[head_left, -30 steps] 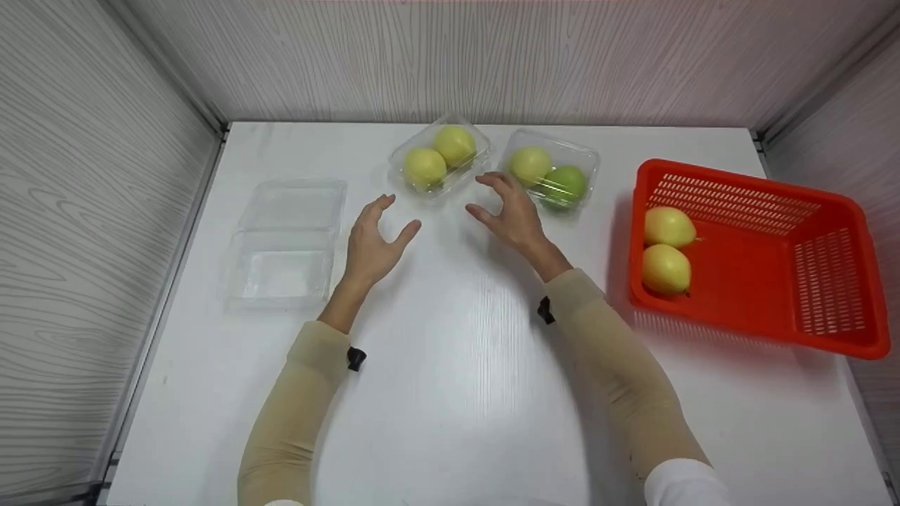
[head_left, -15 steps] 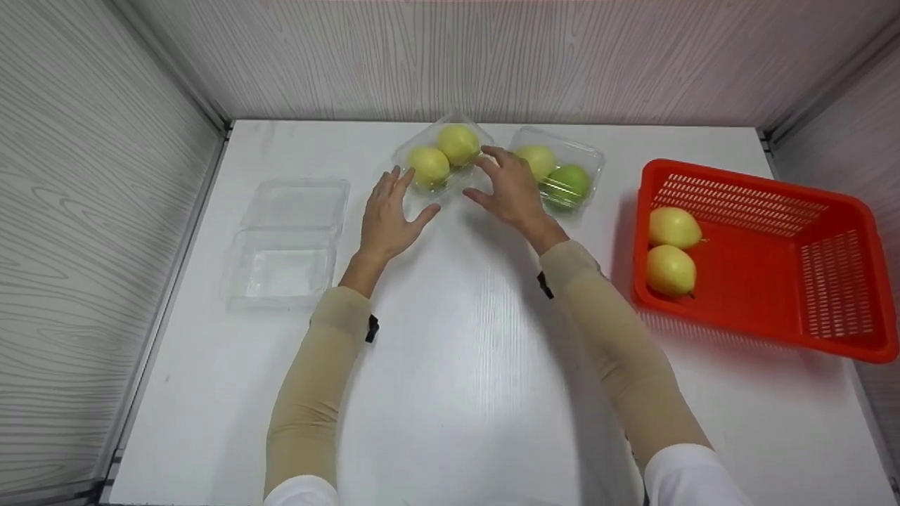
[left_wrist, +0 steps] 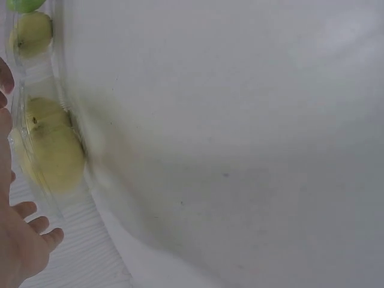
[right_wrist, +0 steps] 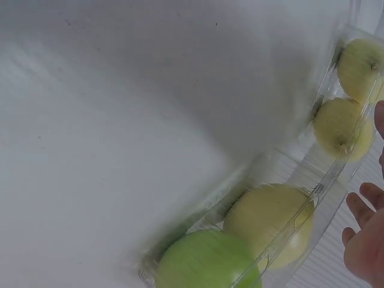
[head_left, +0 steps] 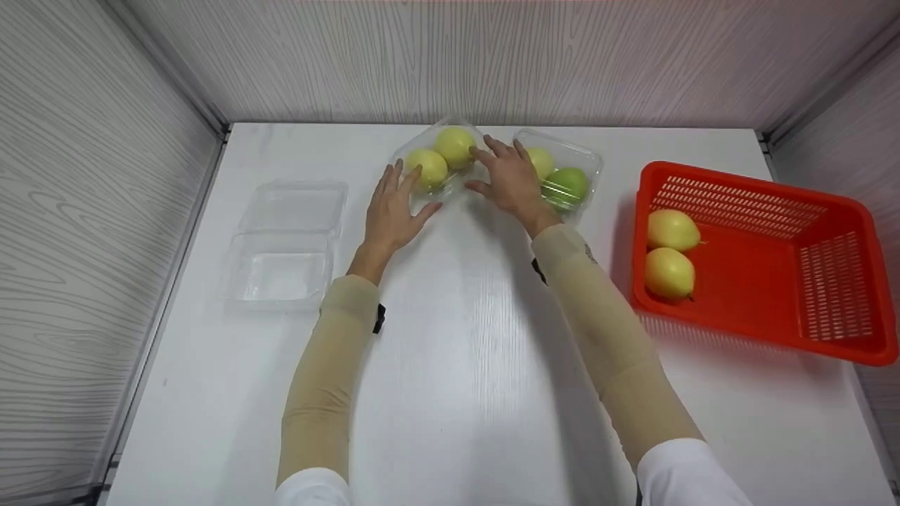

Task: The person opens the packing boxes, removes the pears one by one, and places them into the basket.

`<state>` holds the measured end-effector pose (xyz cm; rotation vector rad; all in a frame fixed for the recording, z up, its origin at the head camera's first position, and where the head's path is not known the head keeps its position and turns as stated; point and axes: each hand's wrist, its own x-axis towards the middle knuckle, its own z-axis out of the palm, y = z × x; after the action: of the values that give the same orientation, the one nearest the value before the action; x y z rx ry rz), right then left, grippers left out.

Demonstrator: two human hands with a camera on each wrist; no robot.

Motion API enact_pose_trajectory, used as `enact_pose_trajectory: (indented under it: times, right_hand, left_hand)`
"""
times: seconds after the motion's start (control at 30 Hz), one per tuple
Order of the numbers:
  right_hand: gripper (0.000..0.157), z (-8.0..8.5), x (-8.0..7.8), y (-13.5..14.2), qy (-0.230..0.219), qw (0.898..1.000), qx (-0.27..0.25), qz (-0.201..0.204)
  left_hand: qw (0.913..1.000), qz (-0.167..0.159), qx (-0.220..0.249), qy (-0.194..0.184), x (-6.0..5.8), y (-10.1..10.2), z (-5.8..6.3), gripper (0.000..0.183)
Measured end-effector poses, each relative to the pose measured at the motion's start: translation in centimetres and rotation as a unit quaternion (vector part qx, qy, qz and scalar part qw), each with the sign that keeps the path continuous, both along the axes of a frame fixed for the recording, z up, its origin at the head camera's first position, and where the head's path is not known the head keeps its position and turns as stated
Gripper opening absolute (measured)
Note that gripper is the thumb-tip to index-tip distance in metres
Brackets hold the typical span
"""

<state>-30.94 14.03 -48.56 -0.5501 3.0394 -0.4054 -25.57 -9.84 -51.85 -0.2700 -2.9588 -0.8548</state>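
At the back of the table a clear plastic clamshell box holds two round yellow fruits. My left hand is at its left front side, fingers extended and thumb spread. Beside its right side is my right hand, fingers reaching over that edge and thumb apart. Contact with the plastic cannot be made out for either hand. A second clear box sits to the right, with a yellow fruit and a green fruit in it; my right hand partly covers the yellow one.
An open clear clamshell box lies on the left of the white table. On the right stands a red plastic basket with two yellow pears at its left side. Panels enclose the back and sides.
Both hands have moved forward to the box with two yellow fruits, the left also shifting right. The fingers of the left hand have straightened. The boxes and basket stay in place.
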Motion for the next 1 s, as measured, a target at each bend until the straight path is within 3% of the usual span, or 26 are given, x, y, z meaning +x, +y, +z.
enact_pose_trajectory:
  times: [0.57,1.0]
  right_hand:
    - [0.059,-0.5,0.3,0.0,-0.011,1.0,-0.01,0.012]
    - [0.054,-0.9,1.8,-0.6,0.021,0.998,0.003,0.053]
  left_hand:
    - [0.9995,-0.002,-0.025,0.02,-0.3,0.2,-0.4,0.067]
    - [0.9994,0.003,-0.033,0.012,0.9,-1.5,-0.1,0.07]
